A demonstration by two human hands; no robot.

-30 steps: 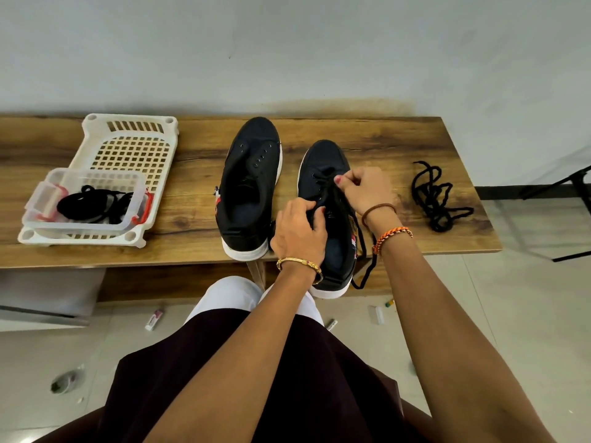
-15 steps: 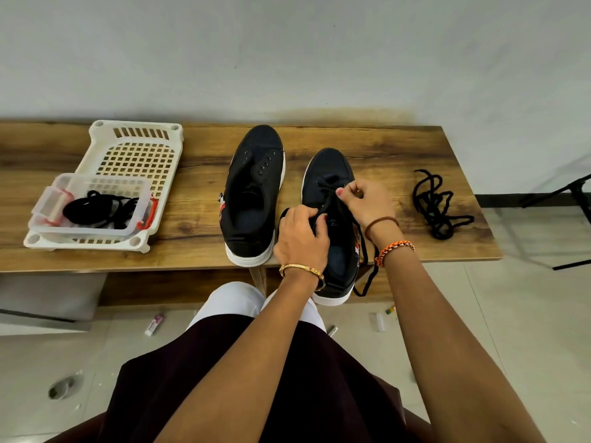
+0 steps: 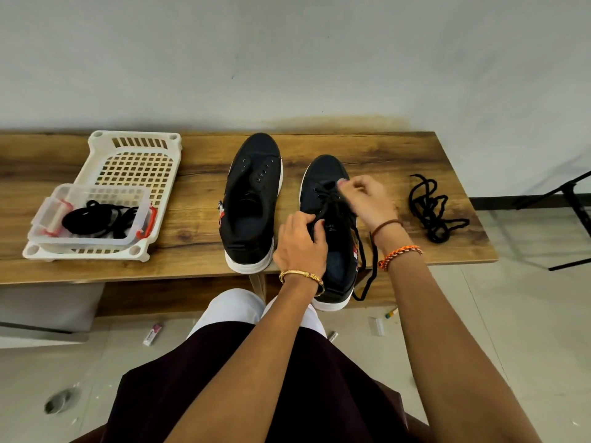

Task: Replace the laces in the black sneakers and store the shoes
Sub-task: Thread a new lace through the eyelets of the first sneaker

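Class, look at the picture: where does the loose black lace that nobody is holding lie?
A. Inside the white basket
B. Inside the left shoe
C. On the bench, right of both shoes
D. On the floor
C: the loose lace lies in a heap on the bare bench, right of the shoe being laced.

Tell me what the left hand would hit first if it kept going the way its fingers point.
The left hand points away and slightly right, so it would probably meet the laced black sneaker's tongue and black lace first; depth is unclear.
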